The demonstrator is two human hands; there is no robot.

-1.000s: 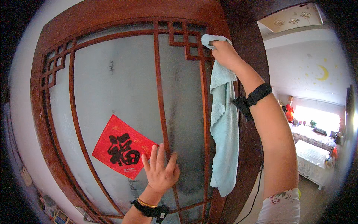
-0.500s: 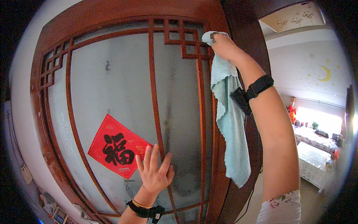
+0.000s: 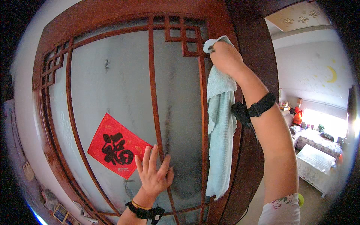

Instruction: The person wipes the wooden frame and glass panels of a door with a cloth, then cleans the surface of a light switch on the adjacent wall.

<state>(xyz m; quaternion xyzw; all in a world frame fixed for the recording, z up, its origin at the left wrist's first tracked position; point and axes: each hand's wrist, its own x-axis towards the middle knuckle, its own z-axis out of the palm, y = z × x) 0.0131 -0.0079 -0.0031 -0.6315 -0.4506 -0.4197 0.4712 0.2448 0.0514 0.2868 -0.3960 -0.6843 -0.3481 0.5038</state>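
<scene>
We are holding our left hand wide-fingered at the red paper, while our right hand is gripping the pale blue cloth, whose length is hanging below those fingers, along the wood-framed door.

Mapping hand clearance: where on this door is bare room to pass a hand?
Bare: wide pane above the red paper; narrower pane right of it, between corner lattice and left hand. Crowded: upper right, where the right hand grips the pale blue cloth, which hangs below; lower middle, left hand overlapping paper's right corner.
</scene>
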